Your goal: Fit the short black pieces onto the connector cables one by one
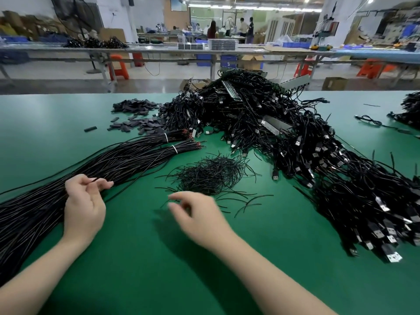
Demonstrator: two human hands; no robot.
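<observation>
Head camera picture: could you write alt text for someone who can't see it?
A person's left hand pinches one thin black cable from a long bundle of cables on a green table, while the blurred right hand reaches toward a small pile of short black pieces. A large heap of USB connector cables lies to the right.

Two bare forearms, left hand and right hand ungloved, no sleeves, rings or watch

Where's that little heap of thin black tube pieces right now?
In the head view the heap of thin pieces lies mid-table on the green mat, just beyond the right hand, between the long cable bundle and the USB cable pile.
</observation>
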